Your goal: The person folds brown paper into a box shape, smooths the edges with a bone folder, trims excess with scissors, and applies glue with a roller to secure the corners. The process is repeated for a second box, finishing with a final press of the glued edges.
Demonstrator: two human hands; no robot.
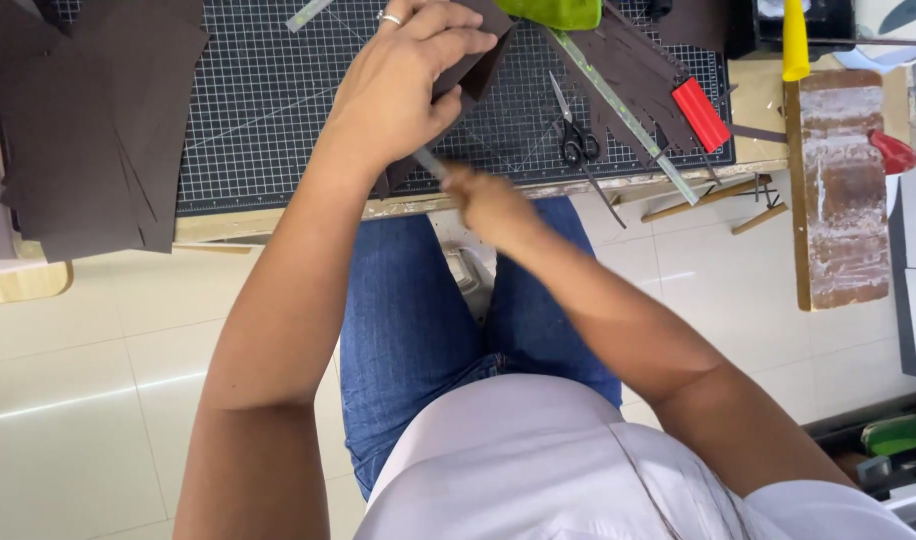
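Your left hand (403, 90) holds a folded piece of dark brown card (468, 75) over the near edge of the gridded cutting mat (278, 100), fingers curled tightly around its upper part. Your right hand (488, 200) is blurred; it is closed around a thin grey tool (430, 162) whose tip meets the lower edge of the card, but whether it is a blade or a creasing tool cannot be told. Judged from the layout, work is partway through: a stack of uncut brown sheets (88, 120) lies at the left of the mat, and a group of brown strips (638, 70) lies at the right beneath a long steel ruler (628, 115). Black-handled scissors (576, 135) and a red block (700, 113) rest near the ruler, untouched. The piece in hand is not yet finished.
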